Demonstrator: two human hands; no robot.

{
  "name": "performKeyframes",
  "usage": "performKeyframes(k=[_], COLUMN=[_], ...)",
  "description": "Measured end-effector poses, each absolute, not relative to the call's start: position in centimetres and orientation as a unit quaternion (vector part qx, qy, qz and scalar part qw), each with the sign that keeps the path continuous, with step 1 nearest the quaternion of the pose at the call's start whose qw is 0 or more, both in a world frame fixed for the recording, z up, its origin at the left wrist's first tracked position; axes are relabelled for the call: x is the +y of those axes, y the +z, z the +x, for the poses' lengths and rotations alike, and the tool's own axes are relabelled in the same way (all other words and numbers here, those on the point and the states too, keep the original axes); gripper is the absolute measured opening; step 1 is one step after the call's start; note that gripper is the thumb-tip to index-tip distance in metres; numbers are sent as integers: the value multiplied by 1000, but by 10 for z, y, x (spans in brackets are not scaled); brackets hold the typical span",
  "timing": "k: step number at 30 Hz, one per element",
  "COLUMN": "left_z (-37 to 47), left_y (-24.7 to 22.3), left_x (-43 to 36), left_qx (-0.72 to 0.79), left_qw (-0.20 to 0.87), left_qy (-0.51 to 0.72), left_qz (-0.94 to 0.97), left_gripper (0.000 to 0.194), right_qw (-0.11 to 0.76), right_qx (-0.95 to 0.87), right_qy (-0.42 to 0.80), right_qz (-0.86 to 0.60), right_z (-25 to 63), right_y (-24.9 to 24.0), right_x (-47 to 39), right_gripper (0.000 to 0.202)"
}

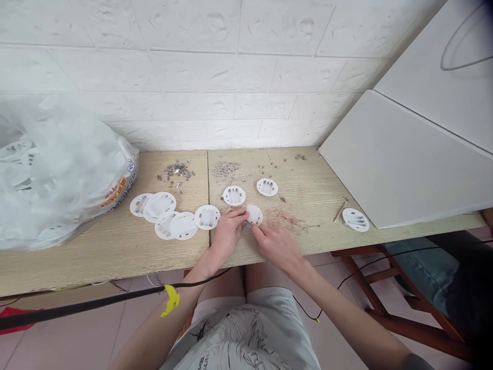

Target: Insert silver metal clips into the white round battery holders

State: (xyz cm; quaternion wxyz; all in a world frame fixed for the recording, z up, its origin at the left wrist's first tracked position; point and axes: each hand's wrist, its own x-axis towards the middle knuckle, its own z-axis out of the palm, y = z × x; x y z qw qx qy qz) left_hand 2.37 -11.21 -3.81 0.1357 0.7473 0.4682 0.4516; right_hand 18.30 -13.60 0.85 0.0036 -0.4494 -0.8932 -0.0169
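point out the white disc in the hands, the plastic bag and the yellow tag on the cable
Held white disc (254, 214): head view, its upward face
Plastic bag (73, 172): head view, its bulging middle
Yellow tag (173, 296): head view, its upper part

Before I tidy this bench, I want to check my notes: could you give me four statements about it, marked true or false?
1. The left hand and right hand meet at one white disc. True.
2. The plastic bag stands right of the hands. False: the plastic bag is to their left.
3. Small metal bits lie on the table. True.
4. The stick touches the plastic bag. False: the stick lies near the rightmost disc.
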Motion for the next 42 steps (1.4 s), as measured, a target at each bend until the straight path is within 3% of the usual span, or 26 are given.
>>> performKeyframes(k=[5, 9, 14, 31, 42], left_z=[24, 23, 23, 27, 27], left_y=[-39, -37, -31, -32, -37], left_x=[-112, -113, -116, -116, -114], left_qx=[478, 484, 493, 499, 466], left_qw=[138, 158, 177, 154, 127], left_qy=[450, 437, 422, 415, 429], left_qz=[742, 742, 740, 745, 764], left_gripper=[18, 19, 25, 16, 13], right_qw=[91, 158, 127, 124, 54], right_qx=[-854, -789, -768, -777, -876], right_qy=[33, 163, 261, 338, 74], right_qz=[-511, -571, -571, -517, -474], right_z=[191, 202, 209, 202, 203], right_y=[9, 12, 17, 23, 5], right_x=[-136, -129, -119, -106, -122], right_gripper=[25, 20, 18, 19, 24])
